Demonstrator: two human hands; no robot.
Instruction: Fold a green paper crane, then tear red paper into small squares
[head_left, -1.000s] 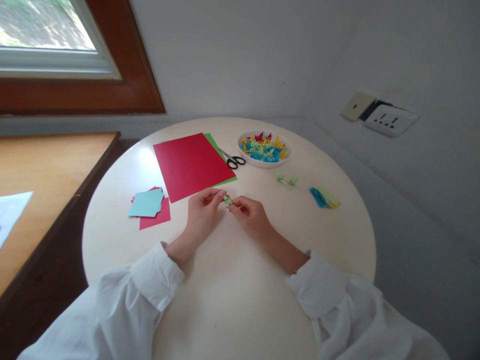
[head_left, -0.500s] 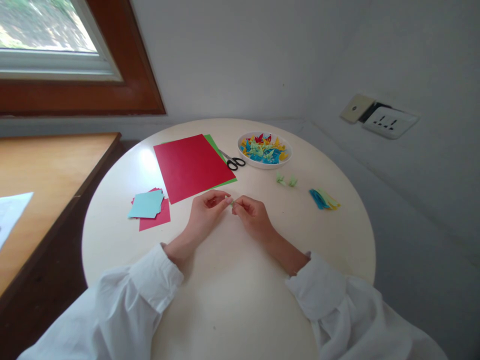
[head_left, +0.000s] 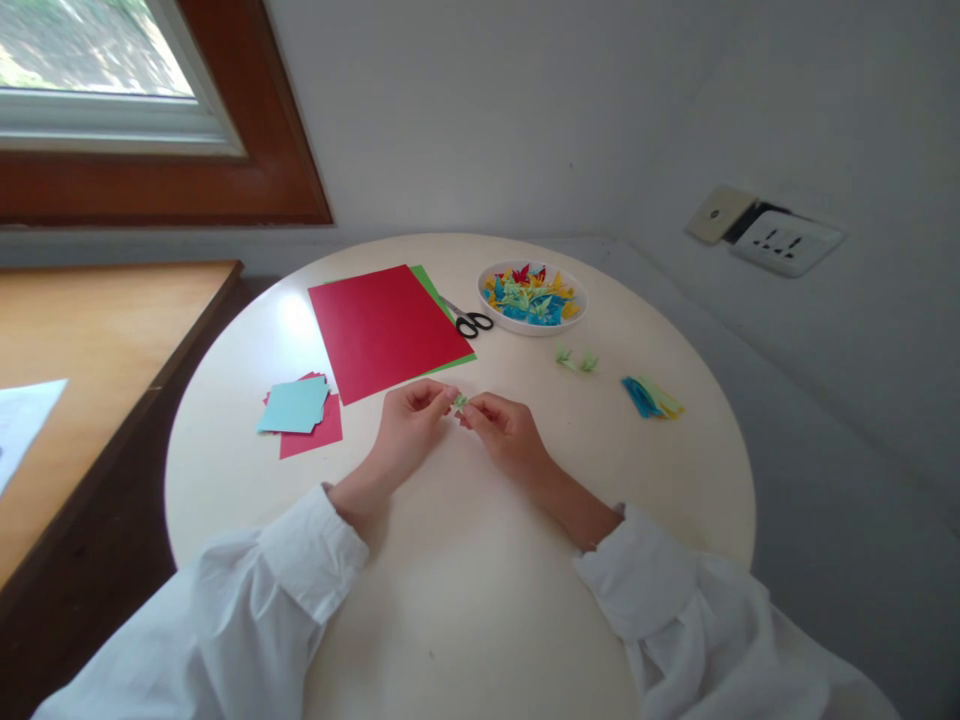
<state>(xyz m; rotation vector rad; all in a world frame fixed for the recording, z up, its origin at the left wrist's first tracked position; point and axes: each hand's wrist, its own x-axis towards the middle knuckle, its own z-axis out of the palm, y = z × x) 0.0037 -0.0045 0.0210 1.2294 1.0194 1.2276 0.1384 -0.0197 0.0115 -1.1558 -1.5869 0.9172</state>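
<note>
Between my fingertips is a small pale green folded paper piece (head_left: pixel 460 401), partly hidden by the fingers. My left hand (head_left: pixel 411 420) pinches it from the left, thumb against forefinger. From the other side my right hand (head_left: pixel 507 432) is closed on it too. Both hands are just above the middle of the white round table (head_left: pixel 465 600). Two similar light green folded pieces (head_left: pixel 576 360) lie to the right, beyond my right hand. A white dish (head_left: pixel 534 327) at the back holds many small folded paper shapes in blue, yellow, green and red.
A large red sheet (head_left: pixel 390 330) overlaps a green sheet (head_left: pixel 429 285), with black-handled scissors (head_left: pixel 469 325) beside them. Light blue paper squares (head_left: pixel 294 405) lie on pink ones (head_left: pixel 322 430) at left. Blue and yellow paper strips (head_left: pixel 651 397) fan out at right. A wooden desk (head_left: pixel 112 330) stands left.
The fingertips have shifted slightly, and more of the green paper piece shows between them. The view has tilted a little. Things on the table lie as before.
</note>
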